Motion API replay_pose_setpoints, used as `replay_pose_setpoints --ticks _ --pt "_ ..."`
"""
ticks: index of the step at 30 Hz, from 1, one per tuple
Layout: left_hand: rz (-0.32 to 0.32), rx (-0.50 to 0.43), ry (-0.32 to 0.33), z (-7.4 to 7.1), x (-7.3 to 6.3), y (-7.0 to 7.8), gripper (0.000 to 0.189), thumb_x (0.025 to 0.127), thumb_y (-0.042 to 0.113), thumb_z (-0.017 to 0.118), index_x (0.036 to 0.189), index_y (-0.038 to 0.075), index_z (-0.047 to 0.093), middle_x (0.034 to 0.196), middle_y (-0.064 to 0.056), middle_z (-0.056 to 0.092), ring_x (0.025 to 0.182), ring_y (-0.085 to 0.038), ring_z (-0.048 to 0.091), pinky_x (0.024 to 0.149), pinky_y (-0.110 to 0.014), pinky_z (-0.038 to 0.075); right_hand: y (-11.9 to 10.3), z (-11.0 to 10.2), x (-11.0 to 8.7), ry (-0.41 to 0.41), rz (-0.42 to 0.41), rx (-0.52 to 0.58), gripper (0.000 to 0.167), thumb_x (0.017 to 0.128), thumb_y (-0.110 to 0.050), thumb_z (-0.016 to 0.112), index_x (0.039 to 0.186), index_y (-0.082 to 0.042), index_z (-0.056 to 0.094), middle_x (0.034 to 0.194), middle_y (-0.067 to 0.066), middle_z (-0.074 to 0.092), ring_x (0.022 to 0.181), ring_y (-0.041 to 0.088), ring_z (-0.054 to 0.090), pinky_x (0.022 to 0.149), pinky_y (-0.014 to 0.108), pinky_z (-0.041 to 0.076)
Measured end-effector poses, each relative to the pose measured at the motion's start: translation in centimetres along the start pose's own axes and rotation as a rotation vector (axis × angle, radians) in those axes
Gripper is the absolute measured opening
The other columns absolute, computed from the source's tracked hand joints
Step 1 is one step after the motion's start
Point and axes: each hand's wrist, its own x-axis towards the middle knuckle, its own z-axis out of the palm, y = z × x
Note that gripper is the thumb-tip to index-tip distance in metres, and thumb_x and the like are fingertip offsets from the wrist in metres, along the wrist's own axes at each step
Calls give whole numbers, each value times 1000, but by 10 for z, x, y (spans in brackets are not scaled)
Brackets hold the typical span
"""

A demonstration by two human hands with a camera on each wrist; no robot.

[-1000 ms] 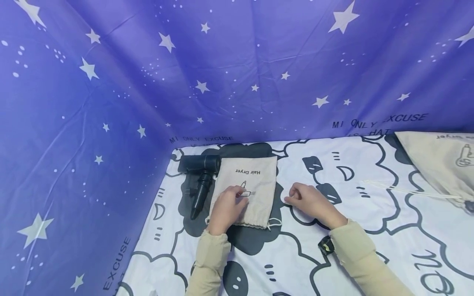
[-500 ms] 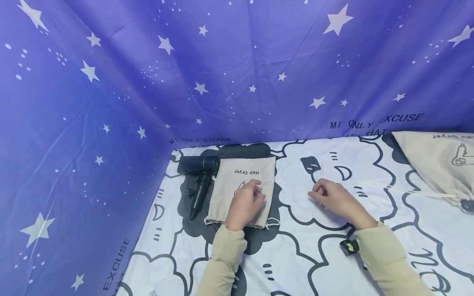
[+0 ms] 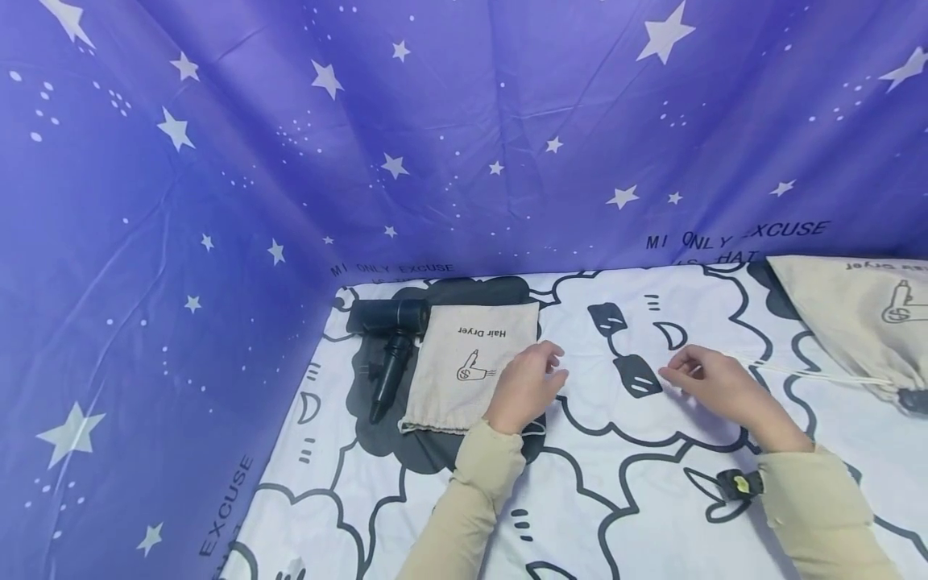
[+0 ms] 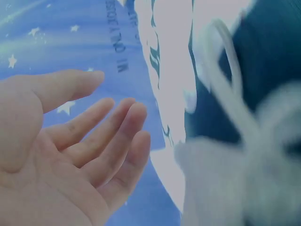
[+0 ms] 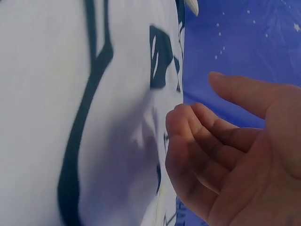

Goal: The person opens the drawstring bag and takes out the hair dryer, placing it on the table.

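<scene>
My left hand (image 3: 528, 387) hovers over the right edge of a flat beige drawstring bag (image 3: 464, 395) printed "Hair Dryer". Its fingers are loosely bent with nothing between them, as the left wrist view also shows; the bag's white cord (image 4: 230, 84) looms blurred beside it there. A black hair dryer (image 3: 391, 322) lies against the bag's left side. My right hand (image 3: 718, 391), holding nothing, is over the patterned cloth, fingers relaxed and thumb apart from them in the right wrist view. To its right lies a second beige drawstring bag (image 3: 863, 322), its pale cord (image 3: 812, 372) stretched toward the hand.
A white cloth (image 3: 573, 475) with black cartoon outlines covers the table. Purple star-printed curtains (image 3: 449, 105) stand along the back and left sides. Near the right forearm, a black wrist strap piece (image 3: 739, 483) shows beside the sleeve.
Both hands have moved to the right, the left from the middle of the flat bag to its right edge, the right toward the second bag. The hair dryer and bags have stayed put.
</scene>
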Motion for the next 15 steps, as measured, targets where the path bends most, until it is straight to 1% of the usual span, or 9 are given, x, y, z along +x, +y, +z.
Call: replay_pose_setpoints --ticks 2,5,9,13,15 --pt "7 -7 -20 5 4 7 25 93 17 67 117 9 67 102 -3 72 90 -13 65 77 -21 49 8 -5 -4 11 12 -21 32 98 -32 62 101 0 62 89 9 67 77 21 62 63 31 47" --pt "22 -3 -43 13 9 16 24 93 18 67 116 10 68 102 -2 73 92 -11 66 77 -18 48 21 -13 -9 27 22 -58 33 97 -33 62 100 0 62 93 14 69 86 34 66 65 33 49" --pt "40 9 -64 25 15 26 24 93 20 68 116 13 68 102 1 72 92 -7 66 77 -15 47 38 -25 -17 27 41 -75 37 98 -33 61 102 4 62 100 24 67 96 47 63 69 41 51" --pt "50 48 -76 39 18 34 24 93 22 68 116 17 68 101 6 72 91 -3 65 77 -13 46 53 -37 -25 39 65 -83 43 99 -32 59 108 9 59 107 32 62 100 54 59 74 53 51" --pt "64 58 -77 45 19 38 22 93 22 68 115 18 69 100 8 72 89 0 64 76 -11 45 60 -43 -29 58 67 -89 43 100 -31 59 110 11 58 107 33 61 100 56 58 74 54 51"
